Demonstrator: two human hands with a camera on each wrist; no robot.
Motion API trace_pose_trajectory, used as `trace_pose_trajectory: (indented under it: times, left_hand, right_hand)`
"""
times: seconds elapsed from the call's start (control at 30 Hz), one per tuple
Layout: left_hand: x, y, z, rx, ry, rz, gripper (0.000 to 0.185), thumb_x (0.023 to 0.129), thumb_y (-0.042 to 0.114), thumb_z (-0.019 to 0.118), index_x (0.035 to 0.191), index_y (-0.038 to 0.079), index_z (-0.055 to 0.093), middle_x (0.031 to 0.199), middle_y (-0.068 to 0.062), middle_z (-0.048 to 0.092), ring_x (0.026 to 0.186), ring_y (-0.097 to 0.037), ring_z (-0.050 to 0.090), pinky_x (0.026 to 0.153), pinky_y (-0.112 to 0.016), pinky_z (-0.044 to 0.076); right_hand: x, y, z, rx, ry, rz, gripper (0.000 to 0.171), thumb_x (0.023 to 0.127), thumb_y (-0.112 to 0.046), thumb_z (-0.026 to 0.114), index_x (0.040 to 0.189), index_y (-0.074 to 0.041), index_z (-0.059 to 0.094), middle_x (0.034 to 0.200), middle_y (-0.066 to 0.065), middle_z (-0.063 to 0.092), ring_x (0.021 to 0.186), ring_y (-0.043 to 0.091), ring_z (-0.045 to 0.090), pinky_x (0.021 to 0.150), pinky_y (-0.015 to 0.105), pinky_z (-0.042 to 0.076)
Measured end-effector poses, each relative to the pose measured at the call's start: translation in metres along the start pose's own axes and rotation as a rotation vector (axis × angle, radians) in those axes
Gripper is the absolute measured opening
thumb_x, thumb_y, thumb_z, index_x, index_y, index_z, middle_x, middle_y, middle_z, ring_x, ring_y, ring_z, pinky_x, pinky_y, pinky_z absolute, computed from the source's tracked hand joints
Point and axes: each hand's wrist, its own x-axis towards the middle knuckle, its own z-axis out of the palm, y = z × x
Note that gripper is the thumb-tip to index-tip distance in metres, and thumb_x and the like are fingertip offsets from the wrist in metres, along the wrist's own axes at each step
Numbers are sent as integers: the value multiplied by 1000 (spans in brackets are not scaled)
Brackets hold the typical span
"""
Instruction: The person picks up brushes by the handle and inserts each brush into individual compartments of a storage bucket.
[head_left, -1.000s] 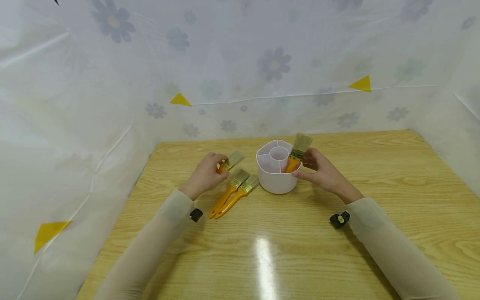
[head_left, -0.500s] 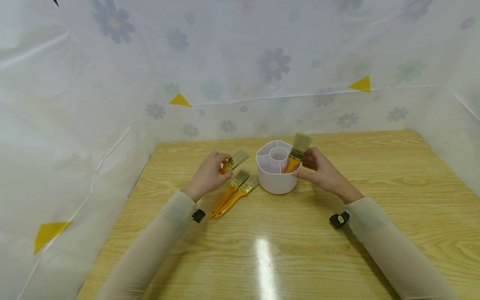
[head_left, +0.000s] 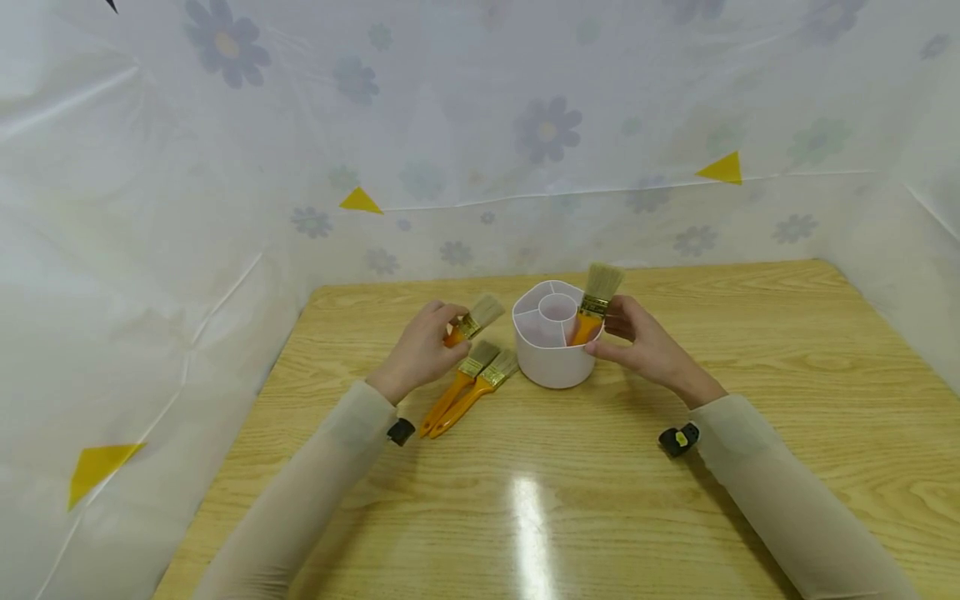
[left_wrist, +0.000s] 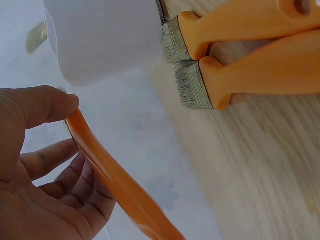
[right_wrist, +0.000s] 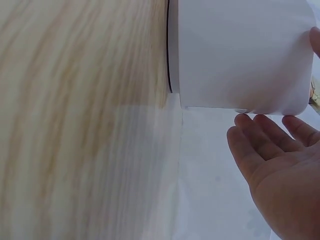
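My left hand [head_left: 420,350] pinches a flat paintbrush [left_wrist: 120,185] between thumb and fingers near its metal band. The brush's pale bristles [head_left: 487,310] point up and right toward a white round organizer [head_left: 555,367] with a middle cup and several compartments. Another paintbrush [head_left: 600,287] stands in the organizer's right front compartment, bristles up. My right hand [head_left: 645,337] holds the organizer's right side, thumb at the front rim and fingertips [right_wrist: 245,120] against the wall. Two more paintbrushes [head_left: 476,392] with orange handles lie side by side on the table, between my left hand and the organizer.
The wooden table [head_left: 637,500] ends at the back against a white flowered sheet [head_left: 465,150] with yellow triangles of tape [head_left: 362,200]. Similar sheeting [head_left: 150,292] hangs at the left. The organizer stands toward the table's far side.
My left hand has moved a little to the right with its paintbrush, bringing the bristles closer to the organizer. My right hand stays in place on the organizer.
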Motion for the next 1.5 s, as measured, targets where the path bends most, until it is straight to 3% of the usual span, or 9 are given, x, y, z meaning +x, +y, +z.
trace_pose_trajectory:
  times: [0.43,0.63,0.97,1.5]
  left_hand:
    - [2,7,1,-2,19,27,43,88,16,65,129,7,55,106,-6,52,80,-16,50,67,-29,47]
    - [4,10,2,0,33,54,42,88,16,65,128,8,56,105,-5,52,80,-16,50,68,-28,47]
    - [7,18,0,-19,45,64,44,88,18,65,129,8,55,106,-5,52,81,-17,49,68,-29,47]
    - [13,30,-1,-38,73,121,44,87,15,67,129,7,55,107,-5,53,81,-17,50,69,-28,47]
  right_hand:
    - [0,-2,0,-44,-14,28,76,84,-29,74,145,-10,33,146,12,36,130,36,39,108,53,29]
    - [1,-1,0,-44,-5,-20,71,84,-25,75,142,-9,38,141,11,41,128,33,41,108,52,29]
    - [1,-2,0,-31,24,-16,74,82,-25,77,141,-7,36,137,11,44,127,30,43,108,50,29]
    - [0,-5,-1,-10,4,-45,72,84,-17,74,142,-3,33,139,17,42,128,36,42,107,53,30]
